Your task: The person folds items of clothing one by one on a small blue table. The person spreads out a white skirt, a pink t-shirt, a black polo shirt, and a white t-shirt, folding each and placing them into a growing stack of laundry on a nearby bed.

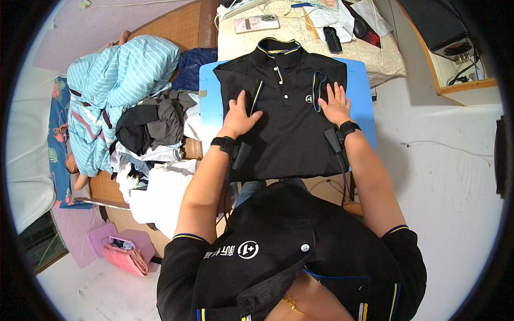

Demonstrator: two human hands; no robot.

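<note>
A black polo shirt [286, 128] with blue-and-yellow trim lies front up on a light blue board [367, 107], collar at the far end and hem towards me. Its sleeves are folded in over the front, their trimmed cuffs showing on either side of the buttons. My left hand [239, 116] rests on the shirt's left part beside one cuff, fingers apart. Flat by the other cuff and the small white chest emblem lies my right hand [337, 105], its fingers spread. Neither hand grips anything. Each wrist wears a black strap with a small device.
Left, a bed holds a striped blue blanket [128, 69], with a person's limbs at its edges, and piled clothes [152, 125]. Beyond the board, a patterned cloth-covered table [235, 43] bears a phone [257, 23], a black case [332, 39], papers and cables. A wooden shelf unit [466, 85] stands far right.
</note>
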